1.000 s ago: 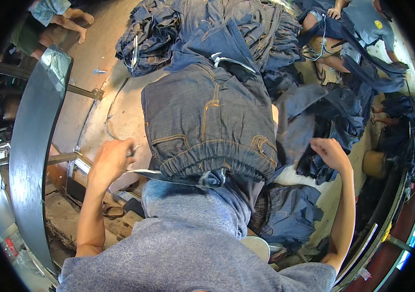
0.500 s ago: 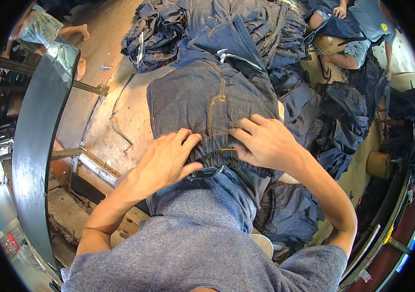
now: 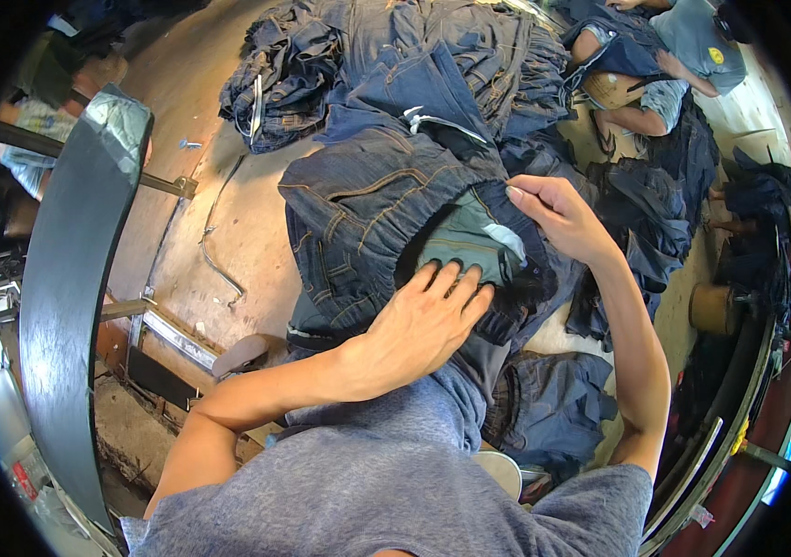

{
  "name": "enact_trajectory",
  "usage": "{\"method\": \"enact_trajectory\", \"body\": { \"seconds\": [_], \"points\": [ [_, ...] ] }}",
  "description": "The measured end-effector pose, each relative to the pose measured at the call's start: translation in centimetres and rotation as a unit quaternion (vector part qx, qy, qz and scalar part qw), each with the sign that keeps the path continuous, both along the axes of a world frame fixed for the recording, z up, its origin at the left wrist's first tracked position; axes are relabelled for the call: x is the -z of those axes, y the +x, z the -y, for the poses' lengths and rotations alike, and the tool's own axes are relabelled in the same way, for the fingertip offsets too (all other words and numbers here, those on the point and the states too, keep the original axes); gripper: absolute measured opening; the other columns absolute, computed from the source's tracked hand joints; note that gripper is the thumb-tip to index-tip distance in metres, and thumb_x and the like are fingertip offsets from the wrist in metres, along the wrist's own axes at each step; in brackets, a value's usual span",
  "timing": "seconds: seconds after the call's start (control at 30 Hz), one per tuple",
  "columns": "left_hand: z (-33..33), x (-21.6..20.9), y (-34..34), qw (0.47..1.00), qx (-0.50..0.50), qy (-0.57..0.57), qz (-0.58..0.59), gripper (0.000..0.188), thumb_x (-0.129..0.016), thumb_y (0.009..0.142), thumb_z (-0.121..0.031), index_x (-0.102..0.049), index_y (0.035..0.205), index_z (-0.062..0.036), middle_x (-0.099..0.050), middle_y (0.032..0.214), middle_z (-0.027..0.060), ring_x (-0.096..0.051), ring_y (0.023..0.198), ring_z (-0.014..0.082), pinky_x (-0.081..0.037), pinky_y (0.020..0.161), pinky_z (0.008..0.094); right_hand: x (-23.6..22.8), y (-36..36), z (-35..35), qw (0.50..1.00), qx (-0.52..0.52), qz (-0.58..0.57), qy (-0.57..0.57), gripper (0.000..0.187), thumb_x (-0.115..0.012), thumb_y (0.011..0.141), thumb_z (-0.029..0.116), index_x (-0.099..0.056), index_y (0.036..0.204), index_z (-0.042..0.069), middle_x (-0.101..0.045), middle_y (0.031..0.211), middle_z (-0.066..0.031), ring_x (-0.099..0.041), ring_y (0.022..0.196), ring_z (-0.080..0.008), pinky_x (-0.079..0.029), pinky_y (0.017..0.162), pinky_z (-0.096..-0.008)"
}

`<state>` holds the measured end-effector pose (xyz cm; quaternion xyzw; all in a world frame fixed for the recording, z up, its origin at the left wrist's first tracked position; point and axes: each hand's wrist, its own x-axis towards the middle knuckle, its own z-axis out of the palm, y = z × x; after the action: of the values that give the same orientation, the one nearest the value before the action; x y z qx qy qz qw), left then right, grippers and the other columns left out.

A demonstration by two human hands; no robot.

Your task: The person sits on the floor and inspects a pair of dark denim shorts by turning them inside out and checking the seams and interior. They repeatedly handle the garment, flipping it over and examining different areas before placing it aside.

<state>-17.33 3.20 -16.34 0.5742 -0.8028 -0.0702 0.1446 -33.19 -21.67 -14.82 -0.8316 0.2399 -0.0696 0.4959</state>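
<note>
Across my lap lies a pair of dark denim pants [image 3: 349,200] with orange stitching and a gathered waistband. The waist opening gapes toward me and shows a grey-green inside [image 3: 460,241] with a small white piece of cloth [image 3: 507,239]. My left hand [image 3: 428,320] reaches to the opening, fingers spread, the fingertips resting on the inner fabric. At the right end of the waistband, my right hand [image 3: 558,218] pinches the edge between thumb and fingers. Its lower fingers are partly hidden.
A large heap of denim garments [image 3: 432,46] lies ahead, with more piles [image 3: 646,204] to the right. A long black board [image 3: 66,278] stands at the left. Another person [image 3: 692,56] sits at the upper right with denim. A brown cylinder [image 3: 715,308] is at the right.
The pants have gone from lying flat to having the waist held open, inside showing. My left hand moved right to the opening; my right hand moved up and right to the waistband edge.
</note>
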Motion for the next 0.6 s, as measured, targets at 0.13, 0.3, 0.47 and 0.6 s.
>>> {"method": "enact_trajectory", "body": {
  "seconds": [0.13, 0.3, 0.47, 0.6],
  "points": [
    [0.1, -0.3, -0.1, 1.0, 0.013, 0.003, 0.026, 0.055, -0.065, 0.097, -0.017, -0.062, 0.15, -0.0017, -0.063, 0.151, 0.0218, -0.061, 0.137, 0.036, -0.047, 0.118, 0.0479, 0.2, 0.2, 0.4, 0.999, 0.011, -0.051, 0.001, 0.033, -0.059, 0.119, 0.027, -0.071, 0.115, -0.004, -0.056, 0.079, 0.0042, -0.048, 0.079, -0.0057, -0.046, 0.068, -0.0293],
    [-0.7, -2.2, 0.5, 0.982, 0.069, -0.096, -0.148, 0.046, -0.065, 0.1, -0.014, -0.069, 0.146, -0.01, -0.064, 0.157, 0.0173, -0.053, 0.153, 0.0389, -0.037, 0.132, 0.0557, -1.1, 0.9, 2.2, 0.988, 0.15, -0.015, -0.026, 0.037, -0.065, 0.116, 0.038, -0.072, 0.11, 0.003, -0.062, 0.089, 0.0046, -0.054, 0.083, -0.0067, -0.048, 0.071, -0.0318],
    [-1.5, -3.4, 2.0, 0.927, 0.023, -0.298, -0.228, 0.035, -0.092, 0.085, -0.021, -0.081, 0.118, -0.0182, -0.073, 0.143, 0.0104, -0.063, 0.139, 0.0364, -0.043, 0.126, 0.0566, -7.8, -6.0, 9.9, 0.967, 0.214, -0.006, -0.136, 0.056, -0.082, 0.102, 0.056, -0.08, 0.126, 0.005, -0.077, 0.101, -0.0014, -0.068, 0.094, -0.0088, -0.055, 0.083, -0.0285],
    [-0.4, -3.0, 4.6, 0.954, -0.072, -0.206, -0.207, 0.033, -0.094, 0.083, -0.016, -0.077, 0.111, -0.0096, -0.074, 0.13, 0.0118, -0.064, 0.132, 0.0396, -0.051, 0.115, 0.0564, -16.8, -12.2, 18.8, 0.91, 0.367, 0.038, -0.19, 0.057, -0.076, 0.107, 0.051, -0.075, 0.141, 0.004, -0.08, 0.114, -0.0053, -0.075, 0.101, -0.012, -0.058, 0.091, -0.0292]
  ]
}}
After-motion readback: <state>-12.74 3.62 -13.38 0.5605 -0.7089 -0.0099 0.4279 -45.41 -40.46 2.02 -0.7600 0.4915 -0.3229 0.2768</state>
